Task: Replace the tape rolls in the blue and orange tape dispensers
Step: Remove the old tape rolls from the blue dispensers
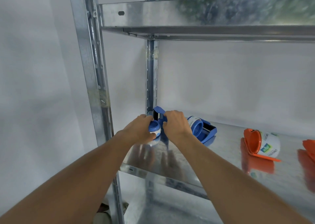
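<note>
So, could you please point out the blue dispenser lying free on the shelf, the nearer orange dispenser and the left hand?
blue dispenser (207, 133): head view, blue base.
orange dispenser (252, 141): head view, orange side plate.
left hand (141, 130): head view, back of hand.

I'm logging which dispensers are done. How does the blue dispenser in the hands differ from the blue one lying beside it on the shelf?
The held dispenser is gripped by both hands, left hand on its roll, right hand on its body; the free dispenser is untouched. The held one sits at the shelf's left rear corner; the free one lies further right, roll seated, cutter end pointing right. Both are blue with a white roll.
</note>
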